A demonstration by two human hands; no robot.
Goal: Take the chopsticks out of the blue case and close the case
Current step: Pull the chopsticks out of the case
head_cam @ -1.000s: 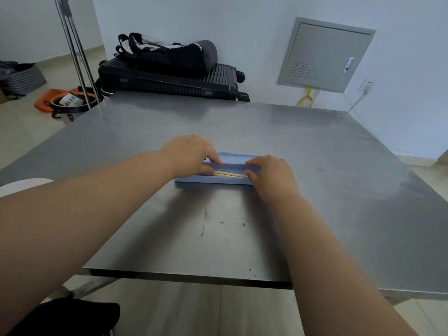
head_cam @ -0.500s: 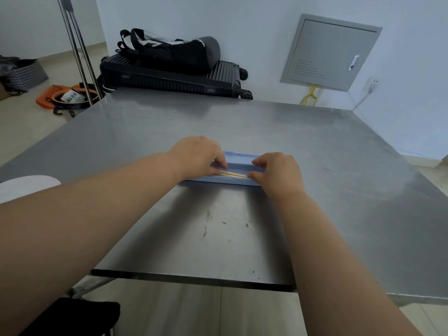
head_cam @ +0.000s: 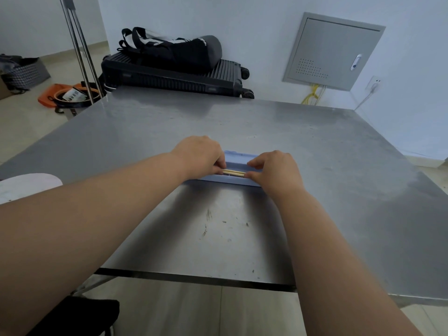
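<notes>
Head view, single entry. Item: blue case [head_cam: 238,166], lying open on the steel counter [head_cam: 315,154] straight ahead of you, near the middle of the surface, lid part on the far side and tray part toward you. Contents: wooden chopsticks [head_cam: 233,172], a pair side by side, still in the tray. Long axis: left to right across your view, parallel to the counter's near edge and to the case itself. Your left hand [head_cam: 201,155] sits over the left end of the case, fingers curled down and pinching the left end of the chopsticks. Your right hand [head_cam: 274,169] sits over the right end, thumb and fingertips closed at the right end of the sticks; whether it grips them or only steadies the case cannot be told. Both hands are equally near, one at each end, with only the middle span of the sticks showing between them. Judgement: the sticks will come out by lifting upward and toward you, kept level along that axis; the lid then folds from the far side.
</notes>
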